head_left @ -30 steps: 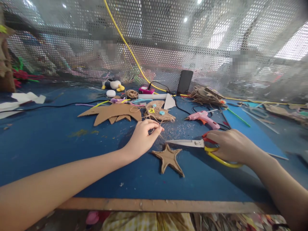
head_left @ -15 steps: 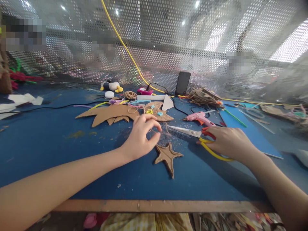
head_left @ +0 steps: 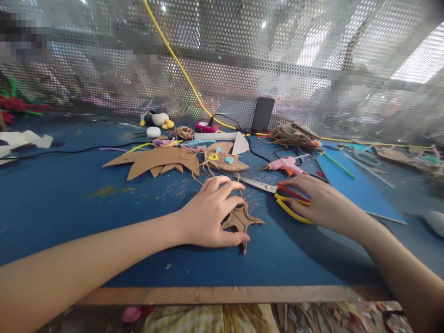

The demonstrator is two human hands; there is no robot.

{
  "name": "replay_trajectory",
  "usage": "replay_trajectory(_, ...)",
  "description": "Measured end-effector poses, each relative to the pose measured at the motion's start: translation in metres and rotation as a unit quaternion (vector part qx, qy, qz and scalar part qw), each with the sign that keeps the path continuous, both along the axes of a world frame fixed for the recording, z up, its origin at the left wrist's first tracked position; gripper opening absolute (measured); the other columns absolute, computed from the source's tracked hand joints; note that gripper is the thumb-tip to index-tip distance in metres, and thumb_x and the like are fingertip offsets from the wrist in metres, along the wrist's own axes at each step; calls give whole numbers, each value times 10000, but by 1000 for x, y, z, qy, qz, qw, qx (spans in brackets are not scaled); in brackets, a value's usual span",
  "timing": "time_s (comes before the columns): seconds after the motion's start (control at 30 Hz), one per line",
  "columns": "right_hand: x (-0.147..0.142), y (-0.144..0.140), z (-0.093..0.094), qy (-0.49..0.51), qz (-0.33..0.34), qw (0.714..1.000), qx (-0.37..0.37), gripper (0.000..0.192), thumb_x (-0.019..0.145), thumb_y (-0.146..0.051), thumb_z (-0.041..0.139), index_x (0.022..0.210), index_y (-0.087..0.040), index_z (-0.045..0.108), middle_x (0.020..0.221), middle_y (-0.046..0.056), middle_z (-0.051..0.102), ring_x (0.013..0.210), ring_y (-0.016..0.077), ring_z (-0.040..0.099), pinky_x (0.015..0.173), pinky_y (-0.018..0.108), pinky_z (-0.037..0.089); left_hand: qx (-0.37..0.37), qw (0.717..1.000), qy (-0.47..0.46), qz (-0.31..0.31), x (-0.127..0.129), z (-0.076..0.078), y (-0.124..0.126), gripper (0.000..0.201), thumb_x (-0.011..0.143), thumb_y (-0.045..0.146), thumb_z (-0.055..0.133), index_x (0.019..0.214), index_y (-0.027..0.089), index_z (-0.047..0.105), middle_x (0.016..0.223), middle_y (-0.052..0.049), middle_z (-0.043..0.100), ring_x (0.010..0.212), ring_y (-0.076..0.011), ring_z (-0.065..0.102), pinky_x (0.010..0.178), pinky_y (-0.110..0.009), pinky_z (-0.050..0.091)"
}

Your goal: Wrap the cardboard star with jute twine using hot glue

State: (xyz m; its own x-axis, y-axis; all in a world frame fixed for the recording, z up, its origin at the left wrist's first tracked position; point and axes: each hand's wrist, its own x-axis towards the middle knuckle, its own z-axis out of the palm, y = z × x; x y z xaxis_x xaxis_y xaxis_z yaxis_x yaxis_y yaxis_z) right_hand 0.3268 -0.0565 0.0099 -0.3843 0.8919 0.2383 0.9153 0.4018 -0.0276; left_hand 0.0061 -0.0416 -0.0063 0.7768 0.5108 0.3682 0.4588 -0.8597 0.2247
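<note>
A small cardboard star [head_left: 247, 220] wrapped in brown twine lies on the blue table [head_left: 69, 217]. My left hand [head_left: 211, 215] lies over its left half, fingers above and thumb below, gripping it. A loose strand of twine [head_left: 199, 178] runs from the hand back toward the craft pieces. Scissors [head_left: 277, 192] with yellow and red handles lie on the table just right of the star, blades pointing back left. My right hand [head_left: 324, 203] rests flat over the handle ends with its fingers stretched out.
A pink glue gun [head_left: 286, 165] lies behind the scissors. Further back are a cardboard cutout [head_left: 156, 159], a twine-covered shape with buttons [head_left: 224, 159], a twine roll [head_left: 185, 132] and a propped phone [head_left: 262, 114]. A blue sheet [head_left: 354, 189] lies right. A perforated metal screen [head_left: 243, 55] closes the back.
My left hand let go of the twine strand and came down onto the star. My right hand slid the scissors back and left and laid them flat, its fingers now extended.
</note>
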Motion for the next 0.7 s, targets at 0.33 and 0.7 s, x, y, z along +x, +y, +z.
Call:
replay_trajectory(0.33, -35, -28, 7, 23, 308, 947, 85, 319, 886, -118, 590, 1141, -269, 711, 1126, 57, 719, 1223, 278, 493, 1043, 481, 436, -2, 1000, 8, -21, 1, 0, 0, 652, 776, 648, 742, 1231, 187, 666, 1394, -157, 563, 1305, -399, 417, 1114, -584, 365)
replay_trajectory(0.7, -47, -29, -3, 6, 305, 948, 88, 258, 904, -121, 580, 1108, -216, 708, 1123, 73, 718, 1187, 280, 474, 1002, 455, 442, -3, 1000, 1, -26, 2, -2, 0, 646, 789, 643, 733, 1231, 178, 664, 1408, -166, 554, 1326, -410, 404, 1123, -595, 365)
